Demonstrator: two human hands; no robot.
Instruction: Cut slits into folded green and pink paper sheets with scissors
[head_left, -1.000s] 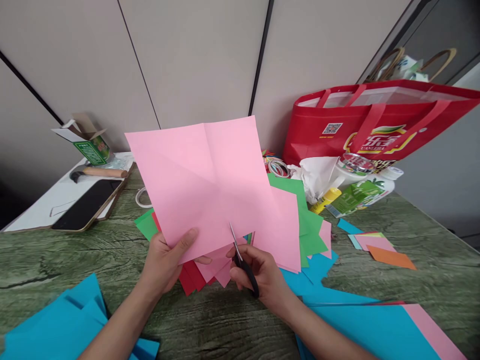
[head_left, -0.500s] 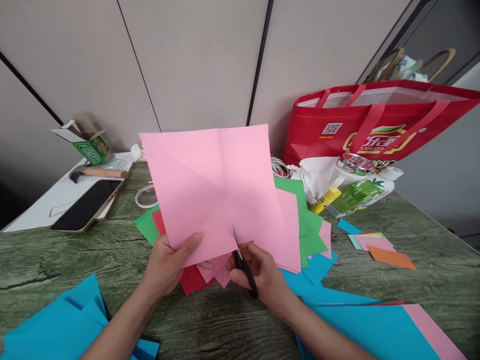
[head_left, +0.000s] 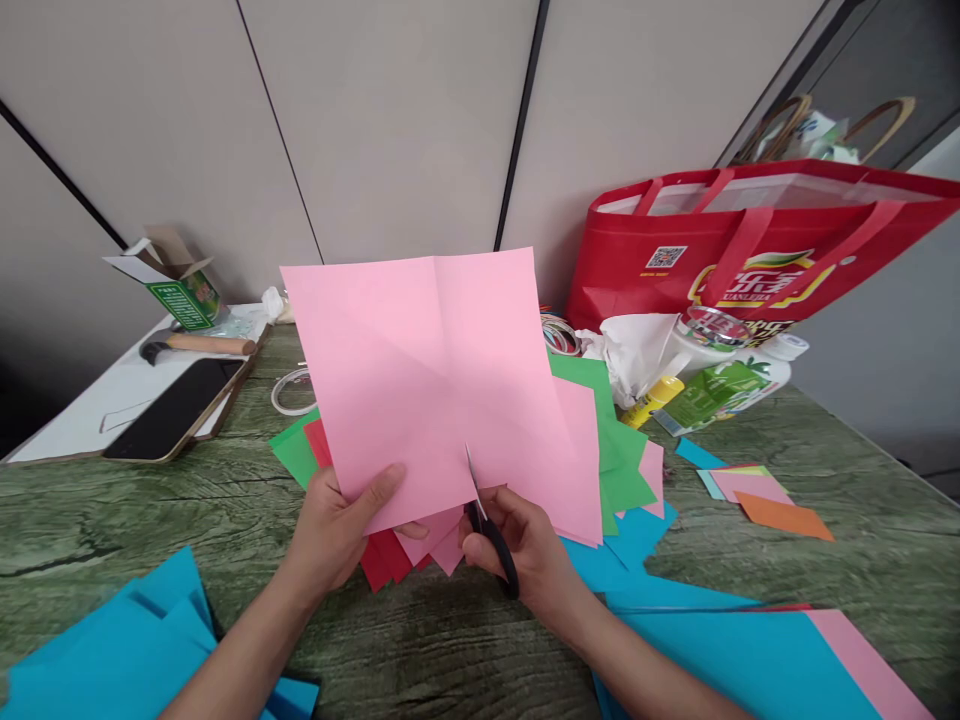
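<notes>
A large pink sheet of paper (head_left: 405,370) with a crease down its middle is held up in front of me. My left hand (head_left: 337,525) grips its lower left edge, thumb on the near face and fingers behind. My right hand (head_left: 517,545) is closed on scissors (head_left: 491,545) with black handles. One pointed blade lies over the near face of the sheet at its lower edge, close to the crease. Beneath are more sheets: pink paper (head_left: 585,460), green paper (head_left: 619,465) and red paper (head_left: 386,560).
Blue sheets (head_left: 112,650) lie at front left, more blue sheets (head_left: 735,650) at front right. A phone (head_left: 176,410), a hammer (head_left: 202,343) and an opened box (head_left: 180,290) are at left. A red bag (head_left: 630,260), glue stick (head_left: 652,402) and paper scraps (head_left: 780,510) are at right.
Almost nothing differs. The pink sheet and the scissors have shifted only very slightly; both hands keep their holds.
</notes>
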